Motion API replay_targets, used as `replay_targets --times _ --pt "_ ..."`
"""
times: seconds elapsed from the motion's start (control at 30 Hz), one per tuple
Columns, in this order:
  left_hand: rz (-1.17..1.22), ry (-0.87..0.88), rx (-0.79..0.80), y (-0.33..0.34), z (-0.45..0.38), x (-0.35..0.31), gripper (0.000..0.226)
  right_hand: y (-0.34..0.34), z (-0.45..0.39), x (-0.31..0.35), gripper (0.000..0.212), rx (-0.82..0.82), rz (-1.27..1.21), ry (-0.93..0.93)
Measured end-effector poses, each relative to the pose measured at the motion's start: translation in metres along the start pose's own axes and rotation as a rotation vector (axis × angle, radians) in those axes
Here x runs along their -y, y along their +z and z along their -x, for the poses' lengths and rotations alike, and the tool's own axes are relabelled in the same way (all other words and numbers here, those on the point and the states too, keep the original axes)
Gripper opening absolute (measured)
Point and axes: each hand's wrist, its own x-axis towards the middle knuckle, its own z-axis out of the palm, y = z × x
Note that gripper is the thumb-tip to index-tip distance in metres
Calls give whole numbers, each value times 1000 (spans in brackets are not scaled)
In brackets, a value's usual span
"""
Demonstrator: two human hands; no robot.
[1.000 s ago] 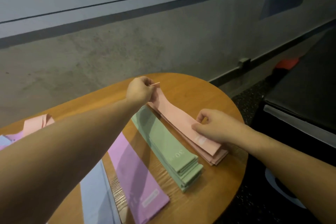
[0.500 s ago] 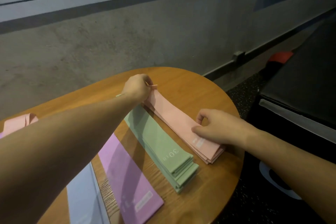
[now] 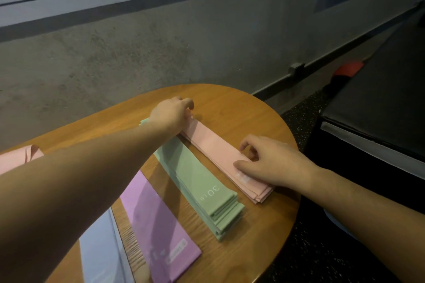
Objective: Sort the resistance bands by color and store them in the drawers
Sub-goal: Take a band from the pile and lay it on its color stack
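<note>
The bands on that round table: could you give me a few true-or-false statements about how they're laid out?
1. The green stack lies between the purple band and the pink stack. True.
2. The right hand rests on the green stack. False: it rests on the pink stack's near end.
3. The green top band reads "30 LB". True.
4. The left hand is at the purple band. False: it is at the pink stack's far end.
5. A blue band lies left of the purple one. True.
</note>
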Motion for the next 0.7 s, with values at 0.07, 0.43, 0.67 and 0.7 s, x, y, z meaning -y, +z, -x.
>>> replay_targets --times 0.07,0.43,0.67,0.7 --pt "-152 53 10 -3 2 -3 33 2 1 1 43 16 21 -12" --pt "-55 166 -91 -11 32 -1 28 3 5 5 46 -25 16 -17" --pt "49 231 -230 -28 94 27 29 -3 10 38 36 -147 2 -143" --pt "63 230 -251 -29 106 34 31 -2 12 46 35 -160 -5 -171"
